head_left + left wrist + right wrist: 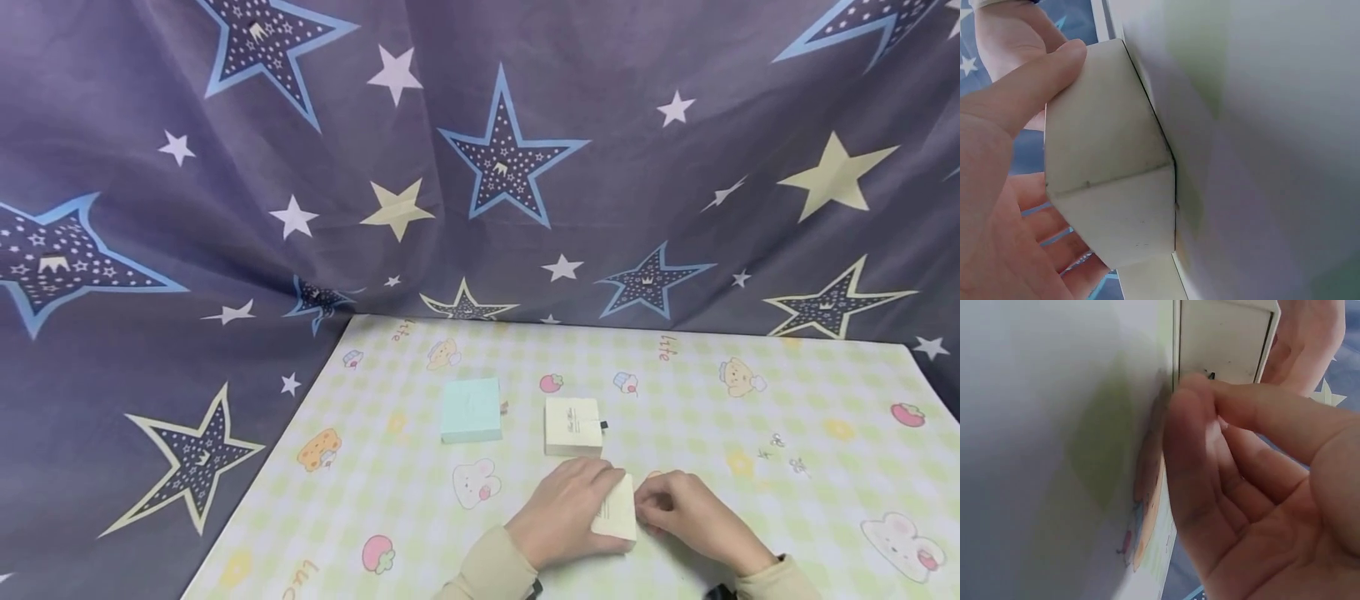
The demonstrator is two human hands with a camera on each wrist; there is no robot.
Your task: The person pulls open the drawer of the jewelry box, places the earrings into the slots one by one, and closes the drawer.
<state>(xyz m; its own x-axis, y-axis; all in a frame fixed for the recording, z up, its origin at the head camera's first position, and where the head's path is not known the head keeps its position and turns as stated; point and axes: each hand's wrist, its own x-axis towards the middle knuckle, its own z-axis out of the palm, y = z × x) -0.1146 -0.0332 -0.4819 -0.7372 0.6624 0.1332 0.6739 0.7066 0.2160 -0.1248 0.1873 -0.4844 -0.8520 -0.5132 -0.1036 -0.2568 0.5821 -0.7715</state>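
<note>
Down at the near edge of the worktop (825, 392), which wears a pale green checked cloth printed with cartoon bears, rabbits and strawberries, two bare hands meet over a small cream box (617, 508). This box lies flat on the cloth, just in front of the person, between the two hands.

On its left side, the left hand (566, 510) grips the box: the wrist view shows the thumb (1035, 81) curled over one edge and the other fingers (1054, 231) wrapped round the opposite side, with the box's seam facing the camera. The right hand (690, 512) sits at the box's right edge. Its thumb and forefinger (1191, 456) are pressed together in a pinch at a small dark tab on the side of the box; whether the tab is actually caught between them is hard to tell. The remaining fingers are loosely curled.

Farther back on the worktop lie two more small square boxes, well apart from the hands: a mint-green box (471, 410) to the left and a second cream box (573, 426) with a dark tab on its right side, just beyond the hands. Behind the worktop hangs a grey-purple curtain (480, 167) printed with large blue and cream stars.
</note>
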